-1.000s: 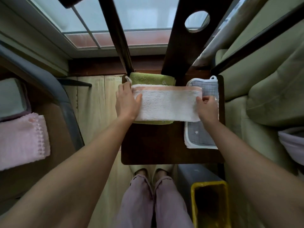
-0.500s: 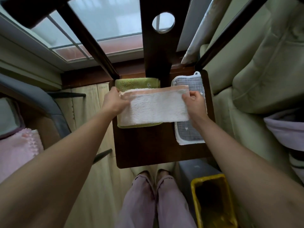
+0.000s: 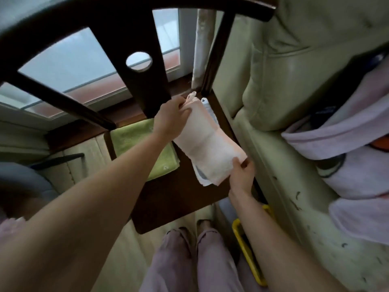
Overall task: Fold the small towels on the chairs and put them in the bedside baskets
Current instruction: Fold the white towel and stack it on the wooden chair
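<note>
A white towel with a pink border (image 3: 207, 144), folded into a long strip, is held up over the dark wooden chair seat (image 3: 179, 199). My left hand (image 3: 171, 119) grips its far end near the chair back. Its near end is pinched by my right hand (image 3: 242, 173) at the seat's right edge. The strip runs diagonally from far left to near right. A green towel (image 3: 143, 144) lies flat on the left of the seat. Under the held towel a grey-and-white towel (image 3: 207, 105) shows only at its edges.
The chair back (image 3: 134, 45) rises in front of a window. A pale green sofa (image 3: 284, 102) with lilac cloth (image 3: 347, 144) stands close on the right. A yellow-rimmed basket (image 3: 250, 256) sits on the floor by my right leg. Wooden floor lies left.
The towel was lifted off the green towel and swung right, turning from crosswise to diagonal over the grey towel. My left hand moved right, my right hand came nearer. The view tilted and shifted right.
</note>
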A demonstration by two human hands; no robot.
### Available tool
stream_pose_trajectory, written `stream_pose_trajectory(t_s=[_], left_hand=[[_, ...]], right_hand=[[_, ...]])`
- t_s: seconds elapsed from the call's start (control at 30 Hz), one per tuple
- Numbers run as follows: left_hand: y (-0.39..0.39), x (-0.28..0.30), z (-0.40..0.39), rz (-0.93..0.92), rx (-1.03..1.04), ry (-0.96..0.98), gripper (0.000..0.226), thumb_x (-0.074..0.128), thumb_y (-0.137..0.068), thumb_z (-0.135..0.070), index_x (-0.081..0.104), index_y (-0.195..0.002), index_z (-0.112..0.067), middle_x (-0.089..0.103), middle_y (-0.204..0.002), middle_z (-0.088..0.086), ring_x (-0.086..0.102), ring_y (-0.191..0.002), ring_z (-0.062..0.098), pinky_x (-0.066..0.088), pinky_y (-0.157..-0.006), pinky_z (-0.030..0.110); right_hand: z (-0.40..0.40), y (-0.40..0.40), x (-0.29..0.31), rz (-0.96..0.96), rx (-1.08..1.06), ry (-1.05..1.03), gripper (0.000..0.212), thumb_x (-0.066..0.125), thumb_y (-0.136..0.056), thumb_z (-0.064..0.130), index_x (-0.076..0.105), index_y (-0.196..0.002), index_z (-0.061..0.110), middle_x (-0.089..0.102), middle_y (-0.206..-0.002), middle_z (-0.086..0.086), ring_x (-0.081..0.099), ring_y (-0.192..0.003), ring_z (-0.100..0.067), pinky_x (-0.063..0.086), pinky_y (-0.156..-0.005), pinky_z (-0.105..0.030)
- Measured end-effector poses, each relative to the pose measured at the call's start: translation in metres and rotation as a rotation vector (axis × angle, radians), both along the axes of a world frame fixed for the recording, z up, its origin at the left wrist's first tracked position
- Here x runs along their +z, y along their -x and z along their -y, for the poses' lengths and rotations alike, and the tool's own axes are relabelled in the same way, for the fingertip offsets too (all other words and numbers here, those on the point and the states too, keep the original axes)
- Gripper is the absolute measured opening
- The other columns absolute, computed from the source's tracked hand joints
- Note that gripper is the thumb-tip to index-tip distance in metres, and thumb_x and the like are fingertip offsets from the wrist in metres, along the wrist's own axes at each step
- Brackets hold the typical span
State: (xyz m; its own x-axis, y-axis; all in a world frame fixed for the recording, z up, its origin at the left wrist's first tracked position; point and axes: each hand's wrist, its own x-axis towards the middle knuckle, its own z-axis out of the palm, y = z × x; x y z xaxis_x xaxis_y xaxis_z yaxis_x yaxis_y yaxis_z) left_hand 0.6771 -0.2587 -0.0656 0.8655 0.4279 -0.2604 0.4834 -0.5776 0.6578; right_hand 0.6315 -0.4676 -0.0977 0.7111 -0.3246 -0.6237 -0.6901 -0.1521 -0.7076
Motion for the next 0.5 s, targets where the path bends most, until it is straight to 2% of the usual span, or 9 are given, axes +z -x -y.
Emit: stream_pose_trajectory(t_s=[0.1,0.2,0.27,0.33,0.43,0.5], left_hand=[[-0.027,-0.011,0.018,0.002,-0.149,-0.047,0.019,0.058,-0.093,-0.027,0.065,-0.107,-0.015,0.067,-0.102,0.003,0.059,-0.098,0.022,0.040,-0.071,0.030],[-0.045,-0.024,0.024,-0.014,-0.221,-0.101,0.019,0.058,-0.093,-0.028,0.066,-0.104,-0.015,0.068,-0.100,0.006,0.059,-0.098,0.025,0.043,-0.072,0.033],[-0.052,-0.032,0.025,-0.030,-0.278,-0.158,0.020,0.056,-0.094,-0.029,0.066,-0.107,-0.016,0.067,-0.103,0.007,0.059,-0.100,0.028,0.045,-0.075,0.036],[-0.055,-0.037,0.024,-0.036,-0.331,-0.220,0.022,0.053,-0.096,-0.030,0.064,-0.109,-0.017,0.067,-0.104,0.008,0.059,-0.100,0.030,0.047,-0.075,0.039],[-0.058,-0.044,0.016,-0.034,-0.368,-0.282,0.022,0.050,-0.098,-0.031,0.063,-0.109,-0.016,0.067,-0.104,0.009,0.059,-0.100,0.031,0.045,-0.072,0.039],[-0.059,-0.047,0.013,-0.039,-0.389,-0.306,0.023,0.049,-0.098,-0.031,0.062,-0.111,-0.017,0.066,-0.104,0.009,0.059,-0.099,0.032,0.044,-0.071,0.039]], right_hand=[[0.009,0.011,-0.009,-0.050,-0.070,-0.023,0.028,0.052,-0.099,0.017,0.048,-0.125,0.008,0.058,-0.121,-0.009,0.057,-0.111,-0.027,0.048,-0.099,-0.044],[0.004,0.016,-0.018,-0.085,-0.146,-0.063,0.011,0.053,-0.098,0.014,0.049,-0.108,0.015,0.060,-0.111,-0.009,0.061,-0.107,-0.032,0.049,-0.097,-0.051],[0.002,0.019,-0.025,-0.106,-0.169,-0.094,0.008,0.053,-0.097,0.016,0.048,-0.101,0.019,0.060,-0.109,-0.010,0.061,-0.102,-0.031,0.051,-0.093,-0.053],[-0.002,0.022,-0.027,-0.133,-0.174,-0.139,0.006,0.051,-0.098,0.015,0.047,-0.103,0.017,0.059,-0.106,-0.009,0.061,-0.097,-0.029,0.053,-0.089,-0.052],[-0.006,0.028,-0.027,-0.150,-0.151,-0.116,0.012,0.050,-0.099,0.016,0.047,-0.109,0.010,0.057,-0.116,-0.013,0.059,-0.104,-0.031,0.053,-0.089,-0.053],[-0.008,0.030,-0.028,-0.152,-0.122,-0.094,0.018,0.050,-0.099,0.017,0.046,-0.114,0.007,0.055,-0.118,-0.012,0.059,-0.105,-0.029,0.055,-0.089,-0.049]])
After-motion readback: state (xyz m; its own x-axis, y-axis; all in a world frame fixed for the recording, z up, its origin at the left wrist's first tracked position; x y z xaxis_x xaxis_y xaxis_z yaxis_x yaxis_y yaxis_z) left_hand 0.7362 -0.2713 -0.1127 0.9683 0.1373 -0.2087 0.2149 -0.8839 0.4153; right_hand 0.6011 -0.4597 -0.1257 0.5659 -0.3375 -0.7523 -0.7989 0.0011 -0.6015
